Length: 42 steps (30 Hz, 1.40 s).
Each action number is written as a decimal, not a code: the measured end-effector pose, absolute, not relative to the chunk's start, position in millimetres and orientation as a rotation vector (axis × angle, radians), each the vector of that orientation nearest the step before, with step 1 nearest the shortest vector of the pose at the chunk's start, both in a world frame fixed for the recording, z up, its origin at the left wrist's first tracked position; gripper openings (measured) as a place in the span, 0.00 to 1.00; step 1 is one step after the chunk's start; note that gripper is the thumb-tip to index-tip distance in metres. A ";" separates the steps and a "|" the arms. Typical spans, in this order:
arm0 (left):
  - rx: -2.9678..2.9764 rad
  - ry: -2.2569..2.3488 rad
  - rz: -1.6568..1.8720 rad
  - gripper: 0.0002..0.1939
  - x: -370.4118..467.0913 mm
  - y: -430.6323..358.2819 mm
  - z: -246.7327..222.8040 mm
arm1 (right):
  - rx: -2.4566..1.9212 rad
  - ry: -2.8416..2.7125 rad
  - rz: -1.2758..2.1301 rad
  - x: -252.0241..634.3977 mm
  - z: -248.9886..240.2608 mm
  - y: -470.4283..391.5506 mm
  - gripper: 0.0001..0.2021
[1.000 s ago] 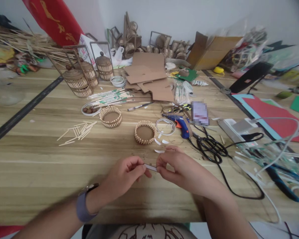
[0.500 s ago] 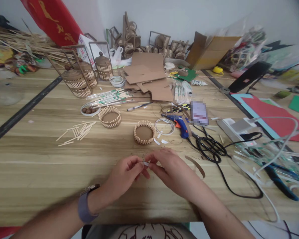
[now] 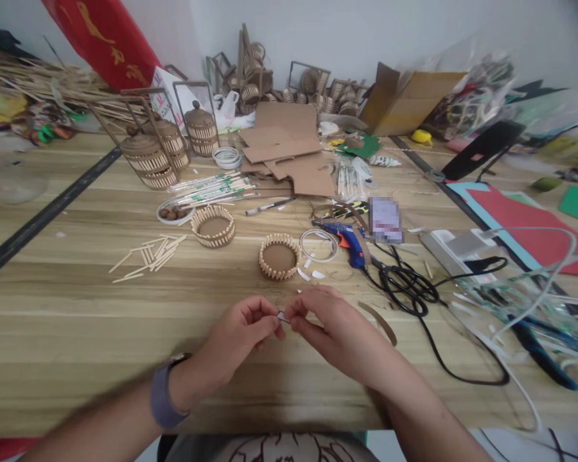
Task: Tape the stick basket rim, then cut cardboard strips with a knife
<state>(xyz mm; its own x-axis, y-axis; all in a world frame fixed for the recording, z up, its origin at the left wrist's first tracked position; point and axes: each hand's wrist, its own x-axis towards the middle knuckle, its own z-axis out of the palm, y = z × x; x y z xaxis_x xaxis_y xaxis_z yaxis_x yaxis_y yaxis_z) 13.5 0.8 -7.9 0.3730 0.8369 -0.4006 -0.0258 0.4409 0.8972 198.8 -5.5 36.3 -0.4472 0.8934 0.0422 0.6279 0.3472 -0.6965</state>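
My left hand (image 3: 243, 330) and my right hand (image 3: 325, 321) meet near the table's front, fingertips pinching a small whitish strip (image 3: 283, 316) between them. Its ends are hidden by the fingers. Just beyond the hands stands a round basket (image 3: 279, 256) with a brown base and a ring of short upright sticks. A similar stick-walled basket (image 3: 212, 226) is farther back to the left. Right of the nearer basket lie a white tape ring (image 3: 318, 246), white paper scraps (image 3: 318, 274) and a blue glue gun (image 3: 341, 239). A curved brown strip (image 3: 379, 323) rests beside my right hand.
Loose short sticks (image 3: 149, 258) lie at left, near a dish of brown beads (image 3: 173, 212). A coiled black cord (image 3: 409, 289) runs to a power strip (image 3: 455, 250) at right. Cardboard sheets (image 3: 286, 135) and finished lidded baskets (image 3: 149, 160) stand behind.
My right hand has shifted very slightly to the right, its fingertips a bit farther from the left ones. Both hands still pinch the whitish strip; the baskets have not moved.
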 end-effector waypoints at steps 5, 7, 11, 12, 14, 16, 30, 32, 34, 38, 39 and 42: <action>0.973 1.051 0.681 0.10 13.9 0.4 -6.2 | -1.303 -2.218 0.770 195.5 32.6 -8.4 0.07; 0.976 1.056 0.689 0.10 14.3 0.2 -5.7 | -1.294 -2.238 0.701 193.9 29.6 -8.6 0.06; 1.007 1.071 0.679 0.12 14.3 0.0 -7.1 | -1.297 -2.289 0.529 191.1 23.5 -8.1 0.07; 1.021 1.074 0.673 0.12 14.1 -0.1 -7.8 | -1.301 -2.301 0.486 190.4 22.4 -8.1 0.07; 1.049 1.081 0.662 0.13 13.8 -0.4 -9.3 | -1.309 -2.320 0.414 189.3 21.1 -8.3 0.08; 1.076 1.084 0.657 0.13 13.7 -0.9 -10.1 | -1.309 -2.339 0.373 188.7 20.9 -8.5 0.08; 1.183 1.123 0.669 0.11 15.7 -3.2 -6.4 | -1.283 -2.332 0.383 188.9 19.1 -7.7 0.08; 1.186 1.119 0.670 0.11 15.9 -3.5 -5.9 | -1.284 -2.333 0.375 188.8 18.3 -8.2 0.08; 1.189 1.112 0.674 0.11 16.1 -3.8 -4.9 | -1.289 -2.338 0.365 188.6 17.6 -8.6 0.08; 1.202 1.113 0.669 0.11 16.2 -4.0 -3.5 | -1.288 -2.343 0.384 188.2 18.2 -8.0 0.08; 1.203 1.114 0.667 0.11 16.0 -4.0 -3.5 | -1.285 -2.339 0.402 188.1 18.8 -7.7 0.08; 1.213 1.107 0.670 0.11 15.1 -3.8 -4.2 | -1.281 -2.309 0.466 188.1 20.7 -6.7 0.09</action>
